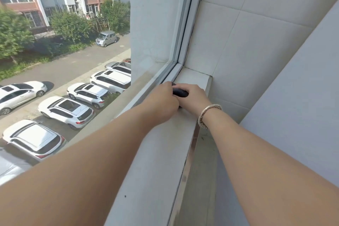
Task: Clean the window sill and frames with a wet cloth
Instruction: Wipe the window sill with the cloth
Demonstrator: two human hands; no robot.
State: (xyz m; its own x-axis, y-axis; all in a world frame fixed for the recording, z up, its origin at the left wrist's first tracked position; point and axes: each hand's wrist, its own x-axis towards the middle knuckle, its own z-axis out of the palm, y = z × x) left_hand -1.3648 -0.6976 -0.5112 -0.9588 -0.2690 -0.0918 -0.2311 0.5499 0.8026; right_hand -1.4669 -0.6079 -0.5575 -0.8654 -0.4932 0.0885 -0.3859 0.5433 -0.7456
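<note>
Hands are meeting at the far end of the window sill [165,145], toward one o'clock from the camera. The left hand [162,100] is lying knuckles-up with its fingers curled down against the dark cloth [180,92], and the right hand [194,98] is curling its fingers around the same cloth from the three o'clock side (only a small dark bunch is showing between them). The cloth is sitting on the sill just beside the lower window frame [152,88], near the corner where the upright frame [185,24] is rising at twelve o'clock. A bracelet [208,113] is circling the right wrist.

The sill is running as a narrow white strip from six o'clock up to the corner, its inner edge dropping off toward four o'clock, with the tiled wall [256,33] closing it at the far end. Beyond the hands only a short stretch of sill is lying open before the wall. Through the glass at nine o'clock, parked cars [67,110] are lined up below.
</note>
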